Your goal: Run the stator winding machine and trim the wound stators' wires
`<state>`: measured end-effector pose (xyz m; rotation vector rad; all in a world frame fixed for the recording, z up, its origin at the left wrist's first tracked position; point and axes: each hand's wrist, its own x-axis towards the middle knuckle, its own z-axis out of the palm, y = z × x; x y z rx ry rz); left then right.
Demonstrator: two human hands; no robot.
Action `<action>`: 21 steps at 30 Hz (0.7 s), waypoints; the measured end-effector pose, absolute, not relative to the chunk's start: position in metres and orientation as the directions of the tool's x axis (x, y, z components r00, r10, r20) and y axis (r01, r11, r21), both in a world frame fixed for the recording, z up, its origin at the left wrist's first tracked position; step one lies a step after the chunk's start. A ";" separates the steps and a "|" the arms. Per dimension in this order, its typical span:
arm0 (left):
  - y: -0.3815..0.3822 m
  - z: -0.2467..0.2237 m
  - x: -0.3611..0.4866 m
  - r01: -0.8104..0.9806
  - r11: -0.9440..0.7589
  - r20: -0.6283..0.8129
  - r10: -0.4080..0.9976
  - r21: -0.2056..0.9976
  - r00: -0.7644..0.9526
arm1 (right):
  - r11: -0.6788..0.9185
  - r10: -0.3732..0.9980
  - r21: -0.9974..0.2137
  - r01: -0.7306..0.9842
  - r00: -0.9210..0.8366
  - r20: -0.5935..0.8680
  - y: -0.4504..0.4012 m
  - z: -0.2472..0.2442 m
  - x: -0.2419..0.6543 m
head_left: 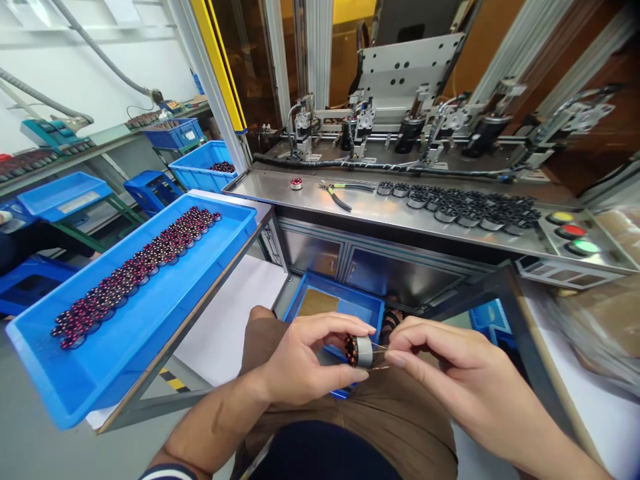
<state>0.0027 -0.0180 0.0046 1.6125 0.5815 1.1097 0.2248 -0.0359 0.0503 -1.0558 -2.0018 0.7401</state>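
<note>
The metal ring point(365, 352) is up over the lap point(400, 413), and the left hand point(305, 360) has its fingers pinching it. The right hand point(450, 363) pinches the thin wires point(381, 351). This looks like the wire-handling step; the next move seems to need a gentle, steady hold. Pliers point(340, 201) lie on the counter point(267, 183) ahead.

White wall point(125, 50) back left, brightly lit. Grey floor point(23, 413), black-and-yellow stripe point(173, 381) on it. Long bench point(116, 135) near the wall, blue stool point(150, 184) close by. Yellow post point(219, 63) upper left of centre, amber panel point(495, 30) upper right, steel cupboard doors point(375, 272) below.
</note>
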 end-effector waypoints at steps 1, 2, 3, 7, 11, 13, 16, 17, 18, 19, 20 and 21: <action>-0.019 0.003 0.003 -0.186 -0.300 0.352 0.822 0.936 0.448 | 0.500 0.854 -0.750 0.433 -0.387 0.347 -0.036 0.050 0.226; -0.019 0.002 0.004 -0.205 -0.273 0.338 0.830 0.940 0.444 | 0.509 0.850 -0.742 0.436 -0.389 0.355 -0.036 0.050 0.227; -0.020 0.002 0.004 -0.218 -0.255 0.328 0.836 0.942 0.440 | 0.518 0.846 -0.734 0.439 -0.388 0.366 -0.036 0.051 0.229; -0.021 0.002 0.005 -0.247 -0.224 0.316 0.839 0.943 0.443 | 0.551 0.830 -0.704 0.449 -0.386 0.403 -0.036 0.056 0.234; -0.020 0.003 0.007 -0.278 -0.212 0.322 0.830 0.937 0.456 | 0.571 0.817 -0.684 0.453 -0.392 0.422 -0.038 0.063 0.234; -0.020 0.003 0.008 -0.275 -0.236 0.341 0.826 0.932 0.448 | 0.571 0.817 -0.683 0.456 -0.395 0.419 -0.038 0.065 0.234; -0.021 0.004 0.008 -0.230 -0.292 0.366 0.824 0.929 0.432 | 0.573 0.815 -0.675 0.465 -0.405 0.414 -0.037 0.064 0.238; -0.022 0.005 0.007 -0.203 -0.312 0.371 0.823 0.928 0.430 | 0.576 0.813 -0.668 0.471 -0.412 0.410 -0.036 0.062 0.242; -0.023 0.005 0.006 -0.167 -0.335 0.374 0.823 0.927 0.427 | 0.576 0.813 -0.660 0.483 -0.423 0.401 -0.035 0.060 0.246; -0.023 0.006 0.004 -0.124 -0.363 0.380 0.822 0.923 0.424 | 0.573 0.814 -0.649 0.500 -0.436 0.384 -0.033 0.057 0.251; -0.024 0.007 0.003 -0.075 -0.397 0.390 0.820 0.915 0.419 | 0.569 0.816 -0.635 0.522 -0.450 0.361 -0.031 0.055 0.257; -0.024 0.008 0.002 -0.024 -0.435 0.405 0.815 0.900 0.415 | 0.567 0.818 -0.617 0.545 -0.460 0.345 -0.029 0.053 0.262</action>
